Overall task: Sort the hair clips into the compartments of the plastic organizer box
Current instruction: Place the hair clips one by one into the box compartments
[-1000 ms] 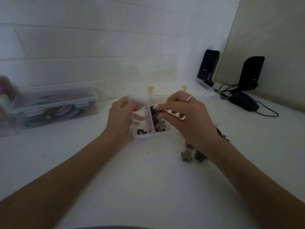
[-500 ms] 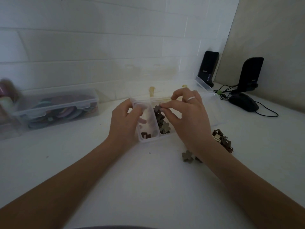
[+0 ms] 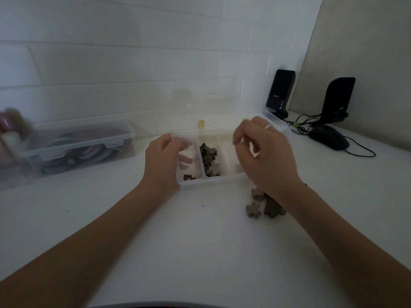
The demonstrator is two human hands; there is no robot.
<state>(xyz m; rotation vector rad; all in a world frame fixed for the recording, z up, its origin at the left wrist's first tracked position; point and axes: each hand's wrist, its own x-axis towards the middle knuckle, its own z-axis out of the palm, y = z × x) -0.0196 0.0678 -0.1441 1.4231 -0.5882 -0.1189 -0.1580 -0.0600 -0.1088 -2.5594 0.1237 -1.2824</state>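
Note:
A clear plastic organizer box (image 3: 200, 182) lies open on the white table, its lid tipped back toward the wall. My left hand (image 3: 163, 163) grips the box's left end, fingers curled inside the left compartment, which holds one dark brown clip (image 3: 189, 177). The middle compartment holds a heap of brown flower-shaped hair clips (image 3: 210, 160). My right hand (image 3: 264, 154) hovers over the right compartment with fingers loosely curled and nothing visible in them. Loose clips (image 3: 262, 205) lie on the table in front of the box, partly hidden by my right wrist.
A closed clear box of coloured round items (image 3: 73, 147) stands at the left by the tiled wall. Two black speakers (image 3: 281, 93) and a black mouse (image 3: 329, 138) with cables sit at the back right. A blurred object (image 3: 11, 132) shows at the far left edge.
My right hand has moved from the middle compartment to the right and lifted, its fingers opening. The left hand has stayed on the box's left end.

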